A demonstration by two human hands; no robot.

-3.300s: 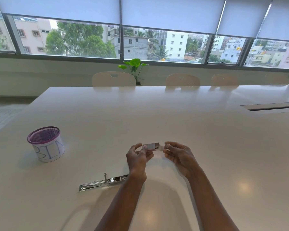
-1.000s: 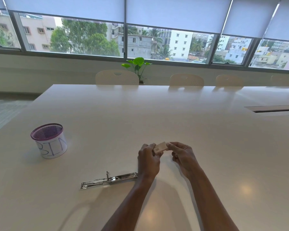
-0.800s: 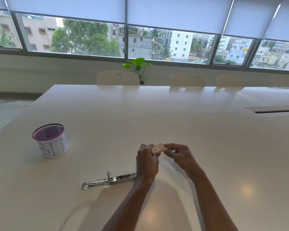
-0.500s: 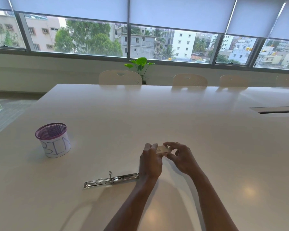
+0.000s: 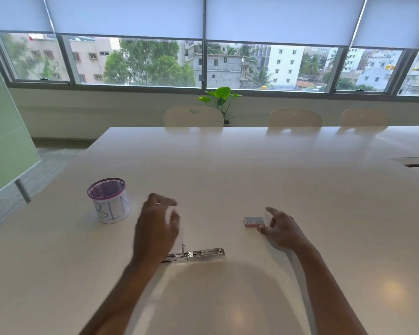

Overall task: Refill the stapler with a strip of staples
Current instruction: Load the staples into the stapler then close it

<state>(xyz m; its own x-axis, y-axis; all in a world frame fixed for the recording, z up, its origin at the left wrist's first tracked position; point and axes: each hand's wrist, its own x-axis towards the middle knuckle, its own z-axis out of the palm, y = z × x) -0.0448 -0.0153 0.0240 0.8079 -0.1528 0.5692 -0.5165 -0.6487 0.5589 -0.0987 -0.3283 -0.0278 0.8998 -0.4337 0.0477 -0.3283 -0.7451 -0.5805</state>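
The metal stapler (image 5: 198,253) lies opened out flat on the white table (image 5: 252,170), its left end hidden behind my left wrist. My left hand (image 5: 156,226) hovers above that end, motion-blurred, with thumb and fingers curved. A faint pale smear shows by the thumb, and I cannot tell if it is staples. The small staple box (image 5: 254,221) lies flat on the table to the right. My right hand (image 5: 282,232) is just right of the box, fingers spread, holding nothing, with the thumb close to the box's corner.
A purple-rimmed mesh cup (image 5: 109,200) wrapped in paper marked "BIN" stands left of my left hand. A cable slot (image 5: 414,162) is set into the table at far right. Chairs (image 5: 194,116) line the far edge, and a glass panel (image 5: 7,141) stands at left.
Both hands held the staple box together in front of me. Now the box lies on the table, the right hand has let go, and the left hand has moved left over the stapler.
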